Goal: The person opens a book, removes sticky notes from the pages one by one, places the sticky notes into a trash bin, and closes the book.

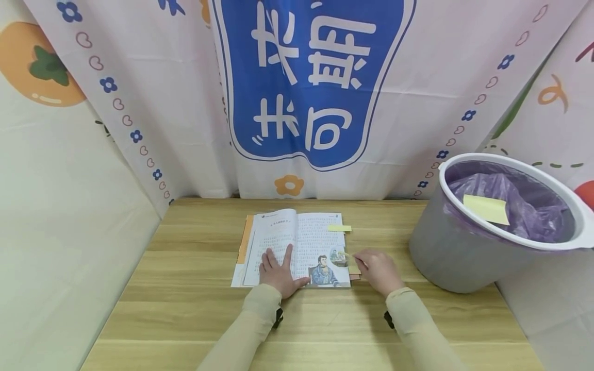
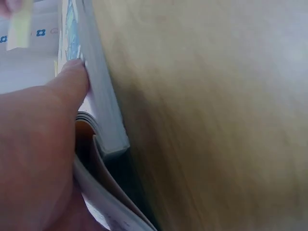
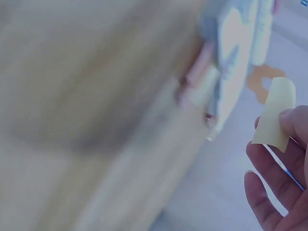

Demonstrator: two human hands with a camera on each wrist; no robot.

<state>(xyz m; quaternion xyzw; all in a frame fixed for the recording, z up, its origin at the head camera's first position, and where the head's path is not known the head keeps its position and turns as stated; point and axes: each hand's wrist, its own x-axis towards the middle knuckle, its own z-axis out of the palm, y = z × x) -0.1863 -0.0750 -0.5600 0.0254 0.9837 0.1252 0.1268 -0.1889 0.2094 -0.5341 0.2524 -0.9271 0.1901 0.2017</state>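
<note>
An open book [image 1: 315, 234] lies on the wooden table, with printed text and a picture of a person in blue on its right page. My left hand [image 1: 279, 275] rests on the book with fingers spread over the left page and the thumb across the lower middle. Just off the right page's edge, my right hand [image 1: 380, 270] pinches a pale yellow sticky note [image 3: 276, 113] between thumb and fingers. Another yellow sticky note [image 1: 340, 228] sticks out higher on that page. Lower down, a yellow tab [image 1: 354, 269] and a pinkish tab [image 1: 355, 277] poke out from the edge.
A grey bin [image 1: 445, 247] with a white rim and a purple liner stands to the right of the book. One yellow note [image 1: 487, 208] lies on its liner near the rim. A printed curtain [image 1: 195, 129] hangs behind the table [image 1: 185, 247].
</note>
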